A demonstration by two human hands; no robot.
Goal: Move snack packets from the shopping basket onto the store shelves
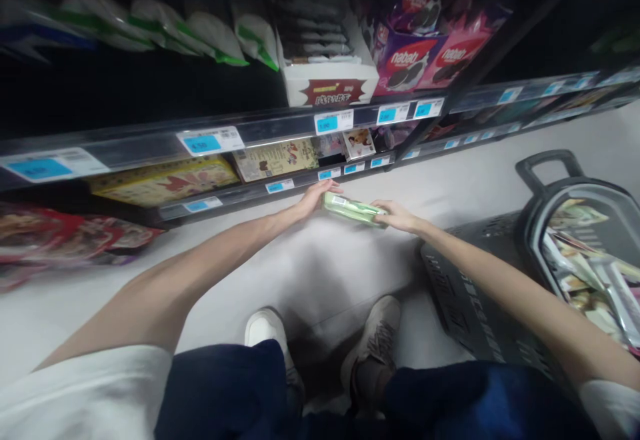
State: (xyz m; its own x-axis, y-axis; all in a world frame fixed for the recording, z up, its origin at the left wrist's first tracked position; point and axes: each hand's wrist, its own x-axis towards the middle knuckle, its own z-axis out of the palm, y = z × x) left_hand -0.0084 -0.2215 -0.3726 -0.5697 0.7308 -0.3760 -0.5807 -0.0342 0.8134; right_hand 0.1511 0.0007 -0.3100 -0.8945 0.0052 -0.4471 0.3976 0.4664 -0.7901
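Between my two hands is a light green snack packet (353, 209), held low over the floor in front of the bottom shelf. A pale label shows on its upper left part, but the print is too blurred to read. My left hand (319, 199) grips its left end, fingers on the far side. At the right end, my right hand (397, 216) is closed on the packet, the thumb and fingers near its edge. Just beyond my left hand runs the bottom shelf's edge with its price tags (329, 175).
A dark shopping basket (465, 293) with several packets (595, 260) stands at my right. The shelf holds Nabati boxes (407, 60), a white carton of sachets (330, 83) and a yellow box (170, 183). Red packages (65, 237) lie at the left. My shoes (267, 327) are below.
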